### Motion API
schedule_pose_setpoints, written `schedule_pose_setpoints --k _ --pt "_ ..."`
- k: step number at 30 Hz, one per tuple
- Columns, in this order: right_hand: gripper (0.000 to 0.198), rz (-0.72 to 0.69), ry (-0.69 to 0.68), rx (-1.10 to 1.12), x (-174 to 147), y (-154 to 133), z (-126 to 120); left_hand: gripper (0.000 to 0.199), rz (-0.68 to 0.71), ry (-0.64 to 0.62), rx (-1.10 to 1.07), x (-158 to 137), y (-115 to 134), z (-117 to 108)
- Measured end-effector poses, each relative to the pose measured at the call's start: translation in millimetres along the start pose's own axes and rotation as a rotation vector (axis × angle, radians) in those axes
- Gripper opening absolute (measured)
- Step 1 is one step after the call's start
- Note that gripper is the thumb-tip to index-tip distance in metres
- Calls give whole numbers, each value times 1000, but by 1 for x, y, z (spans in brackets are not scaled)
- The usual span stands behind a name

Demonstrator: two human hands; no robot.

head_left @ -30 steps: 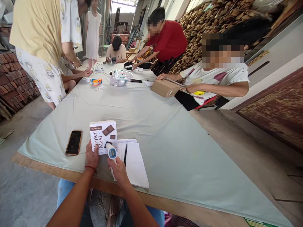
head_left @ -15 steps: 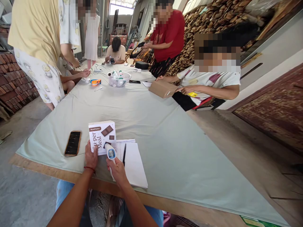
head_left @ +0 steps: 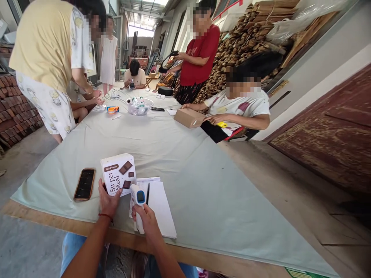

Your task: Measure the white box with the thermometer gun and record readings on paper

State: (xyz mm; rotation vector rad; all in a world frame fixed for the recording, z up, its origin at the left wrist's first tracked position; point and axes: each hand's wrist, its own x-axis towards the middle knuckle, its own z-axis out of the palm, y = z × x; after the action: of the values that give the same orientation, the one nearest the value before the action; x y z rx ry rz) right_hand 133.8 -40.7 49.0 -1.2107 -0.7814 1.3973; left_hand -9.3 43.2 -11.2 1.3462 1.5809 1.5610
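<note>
My left hand [head_left: 109, 200] grips the lower edge of a white box [head_left: 118, 174] printed "NutriMotion Su-per Meal", thumb on its front face; the box tilts a little on the table. My right hand [head_left: 145, 219] is wrapped round the handle of a white and blue infrared thermometer [head_left: 137, 194], whose small screen faces me. The thermometer's head is close to the box's lower right corner. Beneath it lie white paper sheets [head_left: 163, 210], with a black pen [head_left: 148, 193] on them partly hidden by the thermometer. Left of the box rests a smartphone [head_left: 84, 184] in an orange-brown case.
A pale green cloth [head_left: 199, 204] covers the table. Farther back stand a clear plastic bowl [head_left: 140, 109] with bottles, orange tape [head_left: 113, 110] and a dark phone [head_left: 158, 109]. At right, a seated person holds a cardboard box [head_left: 189, 117]. Several other people surround the far end.
The thermometer has drawn back from the box's front, down and to the right. The box now leans at a greater angle in my left hand. My view has shifted slightly.
</note>
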Motion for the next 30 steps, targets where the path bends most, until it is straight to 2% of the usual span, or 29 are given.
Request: schedule_pose_setpoints --k 6,12,17,21,23,25,28,30 --pt "45 -124 199 -52 -22 -24 -34 96 98 164 176 4 1 -3" --pt "46 -197 393 -76 -44 -43 -75 83 192 216 298 6 -13 1" --pt "44 -227 464 -29 -60 -51 -92 76 241 253 367 8 -12 2" --pt "45 -223 494 -65 -68 -55 -94 50 197 301 304 12 -8 -3" --pt "45 -223 488 -81 -70 -57 -93 28 157 299 282 14 -7 -5" --pt "46 -236 478 -95 -72 -58 -91 15 142 264 297 14 -7 -5" --pt "46 -242 472 -108 -74 -60 -88 21 148 187 321 10 -4 -3" --pt "47 -232 468 -109 -75 -60 -87 26 205 72 371 5 1 -1"
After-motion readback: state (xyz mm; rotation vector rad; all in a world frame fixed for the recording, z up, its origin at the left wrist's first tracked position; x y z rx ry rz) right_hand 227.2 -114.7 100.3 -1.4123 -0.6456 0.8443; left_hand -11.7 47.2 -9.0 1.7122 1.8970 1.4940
